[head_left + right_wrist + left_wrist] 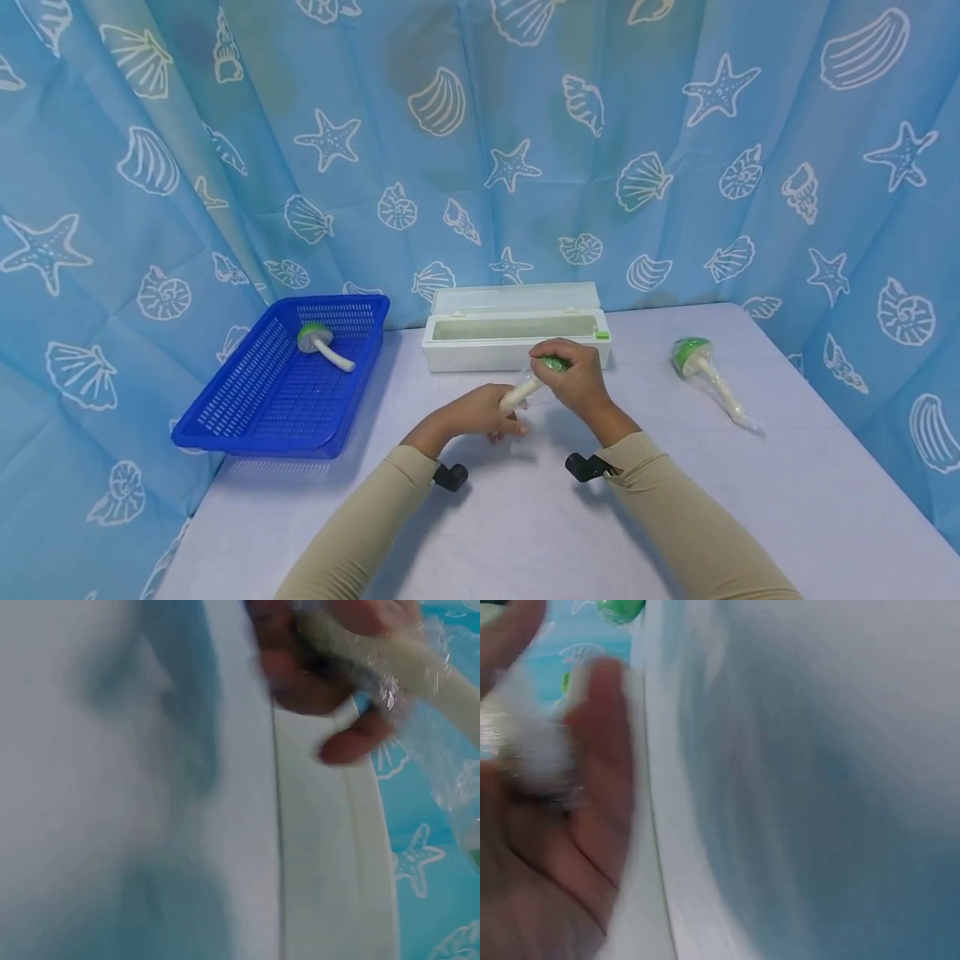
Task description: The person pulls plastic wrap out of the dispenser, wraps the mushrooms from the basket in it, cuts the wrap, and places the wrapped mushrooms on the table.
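Observation:
Between my hands, over the table, is a mushroom-shaped thing with a green cap and a white stem, wrapped in clear film. My left hand holds the lower end of the stem, its fingers blurred in the left wrist view. Gripping the cap from above, my right hand covers most of it. Right behind stands a long white box, its lid up and a small green piece at its right end.
A blue basket at left contains a green-capped mushroom-shaped piece. Another one, film-wrapped, lies on the white table at right. A blue shell-print curtain hangs behind the table and along both sides.

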A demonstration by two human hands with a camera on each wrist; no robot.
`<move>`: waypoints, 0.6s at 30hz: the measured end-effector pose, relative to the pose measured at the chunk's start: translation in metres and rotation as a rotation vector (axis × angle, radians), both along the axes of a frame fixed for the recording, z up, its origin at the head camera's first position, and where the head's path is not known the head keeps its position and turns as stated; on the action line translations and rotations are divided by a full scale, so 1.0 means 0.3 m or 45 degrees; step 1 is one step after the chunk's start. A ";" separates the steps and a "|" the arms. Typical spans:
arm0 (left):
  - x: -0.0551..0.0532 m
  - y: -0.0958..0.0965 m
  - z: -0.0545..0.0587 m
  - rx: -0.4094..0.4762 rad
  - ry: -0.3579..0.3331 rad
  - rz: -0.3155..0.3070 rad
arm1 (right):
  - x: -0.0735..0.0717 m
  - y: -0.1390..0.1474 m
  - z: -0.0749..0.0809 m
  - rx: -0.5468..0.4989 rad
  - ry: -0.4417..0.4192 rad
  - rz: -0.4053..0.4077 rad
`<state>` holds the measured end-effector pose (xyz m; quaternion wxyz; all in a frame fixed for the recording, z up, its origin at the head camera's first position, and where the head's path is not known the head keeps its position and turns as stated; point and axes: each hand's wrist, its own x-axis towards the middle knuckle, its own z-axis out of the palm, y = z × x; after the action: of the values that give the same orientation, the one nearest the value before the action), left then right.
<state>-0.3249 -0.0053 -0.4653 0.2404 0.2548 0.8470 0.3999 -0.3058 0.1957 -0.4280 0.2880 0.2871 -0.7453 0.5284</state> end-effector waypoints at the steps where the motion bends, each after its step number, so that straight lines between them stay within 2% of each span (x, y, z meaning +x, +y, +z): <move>1: -0.002 -0.004 -0.005 -0.051 -0.007 0.032 | -0.013 0.003 -0.011 0.017 0.045 0.005; 5: -0.011 -0.013 -0.017 -0.194 -0.029 0.157 | -0.045 0.005 -0.052 0.081 0.145 0.023; 7: -0.016 -0.009 -0.017 -0.183 -0.011 0.180 | -0.041 -0.005 -0.060 0.083 0.150 0.038; 10: -0.020 0.002 -0.012 -0.112 0.038 0.157 | -0.027 -0.024 -0.062 0.078 0.159 0.059; 12: -0.018 0.007 -0.009 -0.080 0.068 0.132 | -0.012 -0.036 -0.050 0.073 0.173 0.087; 15: -0.012 0.012 -0.008 -0.060 0.098 0.105 | 0.025 -0.048 -0.005 0.055 0.190 0.110; 18: -0.007 0.017 -0.015 -0.043 0.136 0.122 | 0.056 -0.051 0.041 0.030 0.183 0.090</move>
<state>-0.3271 -0.0002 -0.4697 0.1796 0.2308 0.8765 0.3823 -0.2890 0.1805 -0.4157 0.3183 0.3538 -0.7182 0.5076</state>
